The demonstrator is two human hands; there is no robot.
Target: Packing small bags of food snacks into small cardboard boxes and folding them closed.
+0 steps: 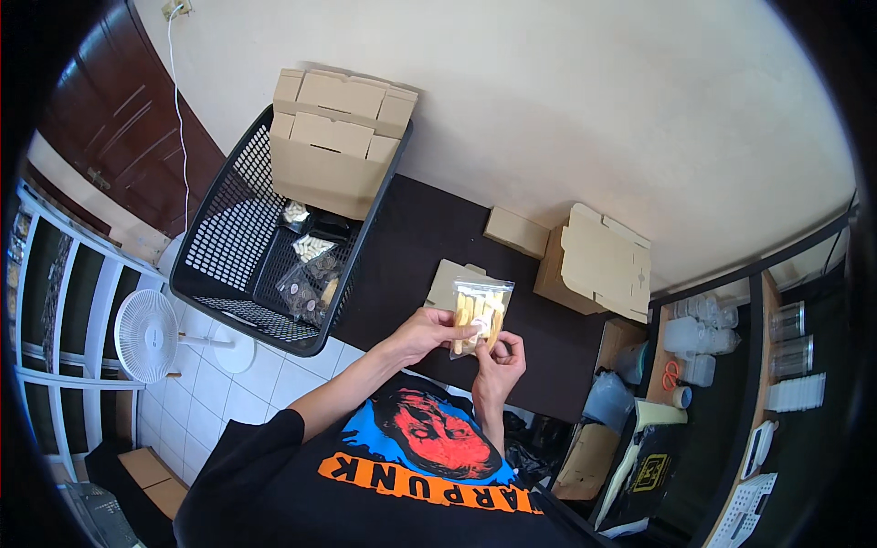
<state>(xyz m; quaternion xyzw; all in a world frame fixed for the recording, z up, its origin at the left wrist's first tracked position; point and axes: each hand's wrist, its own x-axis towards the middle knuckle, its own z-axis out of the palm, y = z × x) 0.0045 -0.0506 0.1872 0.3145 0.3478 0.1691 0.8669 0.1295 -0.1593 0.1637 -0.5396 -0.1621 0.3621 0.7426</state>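
Near the centre of the frame, both hands hold up a small clear plastic bag [481,314] of pale yellow stick-shaped snacks above a dark tabletop [411,247]. The left hand [429,331] comes in from the lower left and pinches the bag's lower left side, thumb laid across its front. The right hand [501,356] sits just below and to the right of it, its fingers closed on the bag's bottom right corner. The bag stands roughly upright, its top edge slightly tilted. Directly behind it on the table lies a small flat cardboard piece [449,279]. To the right of centre rest a flat piece of cardboard [517,231] and a folded cardboard box [598,262], just beside each other. In the upper left, a black mesh basket [239,239] holds a large open cardboard box [333,142] and several clear bags of snacks [311,269]. At the far left, a white fan [149,335] stands on the tiled floor. At the right edge, clear plastic jars [699,333] stand on a side shelf.
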